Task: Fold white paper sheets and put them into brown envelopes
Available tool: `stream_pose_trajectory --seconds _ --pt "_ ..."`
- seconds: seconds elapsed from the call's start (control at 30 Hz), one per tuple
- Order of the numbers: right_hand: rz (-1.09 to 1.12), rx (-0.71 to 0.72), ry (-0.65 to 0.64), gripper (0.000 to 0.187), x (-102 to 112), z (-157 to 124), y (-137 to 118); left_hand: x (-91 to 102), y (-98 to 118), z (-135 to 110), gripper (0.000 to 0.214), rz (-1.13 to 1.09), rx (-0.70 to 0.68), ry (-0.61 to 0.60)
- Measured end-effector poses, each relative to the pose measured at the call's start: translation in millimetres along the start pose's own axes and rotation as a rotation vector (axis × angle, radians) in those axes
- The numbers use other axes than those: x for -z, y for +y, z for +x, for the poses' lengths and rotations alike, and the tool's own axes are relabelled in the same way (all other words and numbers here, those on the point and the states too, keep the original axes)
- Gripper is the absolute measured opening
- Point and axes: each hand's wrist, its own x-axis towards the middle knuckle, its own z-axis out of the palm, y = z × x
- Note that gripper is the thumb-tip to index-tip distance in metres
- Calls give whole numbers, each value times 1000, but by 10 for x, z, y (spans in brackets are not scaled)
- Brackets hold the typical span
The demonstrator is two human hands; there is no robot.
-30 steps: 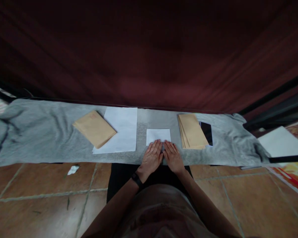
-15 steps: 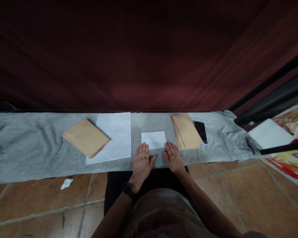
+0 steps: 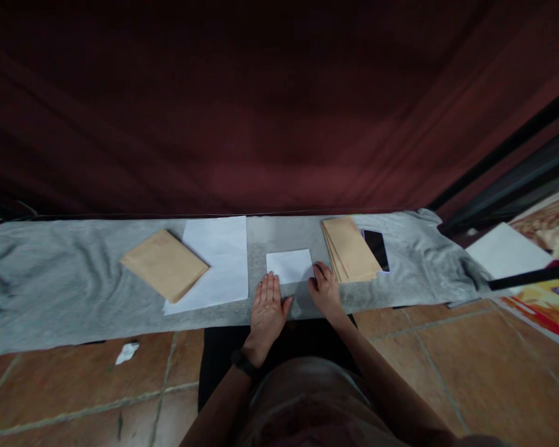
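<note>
A small folded white paper (image 3: 289,265) lies on the grey cloth (image 3: 65,285) in front of me. My left hand (image 3: 267,305) rests flat and open on the cloth, its fingertips at the paper's near left corner. My right hand (image 3: 325,287) is at the paper's right near corner with its fingers curled, touching the edge. To the right sits a stack of brown envelopes (image 3: 349,248). On the left a single brown envelope (image 3: 164,264) lies partly over a large white sheet (image 3: 218,261).
A dark phone (image 3: 376,248) lies beside the envelope stack. A dark red curtain hangs behind the cloth. White paper (image 3: 507,251) and a colourful print lie at far right by black bars. A paper scrap (image 3: 127,352) is on the tiled floor.
My hands moved apart from the paper's middle to its two near corners. My right hand's fingers have since curled at the paper's right edge.
</note>
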Motion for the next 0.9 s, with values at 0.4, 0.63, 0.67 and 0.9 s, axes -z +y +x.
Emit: stream_pose_trajectory --seconds 0.4,0.63,0.67,0.9 --pt "432 -315 -47 29 79 277 -66 -6 -11 9 65 -33 4 30" --pt "675 -381 11 29 108 332 -228 23 -10 31 63 -122 31 9" --pt "702 -383 26 28 143 356 -259 36 -5 47 61 -154 42 1" --pt "568 -143 177 20 649 453 -589 323 182 317 59 -787 284 -59"
